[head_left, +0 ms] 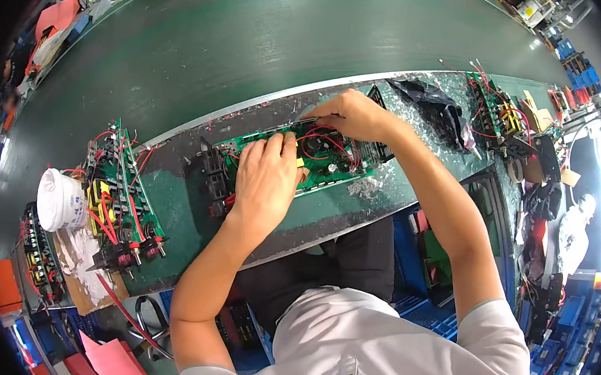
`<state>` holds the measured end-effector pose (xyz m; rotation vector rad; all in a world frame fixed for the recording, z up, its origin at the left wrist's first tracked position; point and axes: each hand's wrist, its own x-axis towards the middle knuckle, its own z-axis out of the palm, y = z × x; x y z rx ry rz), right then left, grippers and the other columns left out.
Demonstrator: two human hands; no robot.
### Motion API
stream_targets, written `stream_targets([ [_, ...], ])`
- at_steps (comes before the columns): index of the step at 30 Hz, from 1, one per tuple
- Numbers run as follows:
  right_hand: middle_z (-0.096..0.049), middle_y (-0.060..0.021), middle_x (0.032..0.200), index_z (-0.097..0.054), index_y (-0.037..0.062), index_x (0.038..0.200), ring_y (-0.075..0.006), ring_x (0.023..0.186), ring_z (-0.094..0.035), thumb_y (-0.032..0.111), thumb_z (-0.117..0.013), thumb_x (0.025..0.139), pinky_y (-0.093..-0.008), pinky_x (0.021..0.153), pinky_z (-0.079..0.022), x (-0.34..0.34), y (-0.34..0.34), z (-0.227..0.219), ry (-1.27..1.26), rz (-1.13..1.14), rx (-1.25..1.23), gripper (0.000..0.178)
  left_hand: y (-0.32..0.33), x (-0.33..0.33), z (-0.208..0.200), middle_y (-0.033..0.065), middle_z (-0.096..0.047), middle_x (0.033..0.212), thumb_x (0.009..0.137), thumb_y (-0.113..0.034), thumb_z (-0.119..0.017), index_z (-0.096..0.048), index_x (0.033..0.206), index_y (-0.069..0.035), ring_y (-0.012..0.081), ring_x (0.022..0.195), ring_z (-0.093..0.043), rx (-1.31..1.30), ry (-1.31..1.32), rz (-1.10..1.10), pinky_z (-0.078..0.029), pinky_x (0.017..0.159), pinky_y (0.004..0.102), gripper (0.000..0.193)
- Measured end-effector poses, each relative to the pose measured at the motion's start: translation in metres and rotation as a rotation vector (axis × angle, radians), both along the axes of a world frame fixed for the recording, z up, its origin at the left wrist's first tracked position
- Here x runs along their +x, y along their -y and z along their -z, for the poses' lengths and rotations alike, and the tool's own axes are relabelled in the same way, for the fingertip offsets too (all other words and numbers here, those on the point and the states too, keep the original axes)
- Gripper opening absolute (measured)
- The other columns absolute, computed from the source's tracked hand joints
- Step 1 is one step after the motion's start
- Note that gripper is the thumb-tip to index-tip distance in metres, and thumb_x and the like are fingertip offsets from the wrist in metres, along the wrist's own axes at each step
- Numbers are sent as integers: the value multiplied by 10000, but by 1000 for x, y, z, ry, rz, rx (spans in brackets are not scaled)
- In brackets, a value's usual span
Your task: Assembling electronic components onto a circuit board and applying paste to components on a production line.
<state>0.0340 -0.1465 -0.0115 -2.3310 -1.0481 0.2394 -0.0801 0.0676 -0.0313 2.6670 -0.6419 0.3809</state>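
Note:
A long green circuit board (333, 179) lies across the bench in front of me, with red wires (323, 134) looping over its right half. My left hand (267, 174) rests on the board's middle, fingers stretched over its parts beside a yellow component (300, 162). It hides what lies under the palm. My right hand (353, 115) reaches to the far edge of the board near those wires. Its fingers are bent and close together; whatever is between the fingertips is hidden. Black end pieces stand at both ends: a bracket-like one (212, 173) at left, a slatted one (376, 151) at right.
At left, more wired boards (124, 197) stand beside a white tub (61, 201). Crumpled black plastic (436, 103) lies right of my board, before another wired assembly (500, 116). Beyond the bench edge runs a wide green surface (328, 33). Blue crates (412, 304) are below.

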Motion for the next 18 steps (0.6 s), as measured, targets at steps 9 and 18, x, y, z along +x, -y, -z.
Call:
stream_targets([
  [9, -726, -121, 899, -664, 26, 1167, -130, 790, -632, 80, -672, 943, -326, 719, -522, -30, -1, -26, 205, 476, 428, 231, -16, 3, -23, 199, -658, 1121, 794, -231, -794, -614, 1224, 62, 355, 1059, -629, -120, -98, 58, -481, 948, 448, 551],
  [18, -689, -210, 1026, -614, 3, 1190, -405, 937, -670, 64, -698, 872, -436, 802, -526, -102, 4, -45, -76, 58, 102, 334, -41, -33, -62, 207, -698, 992, 812, -120, -773, -663, 1153, -4, 353, 844, -692, -359, -393, 105, -533, 764, 397, 377],
])
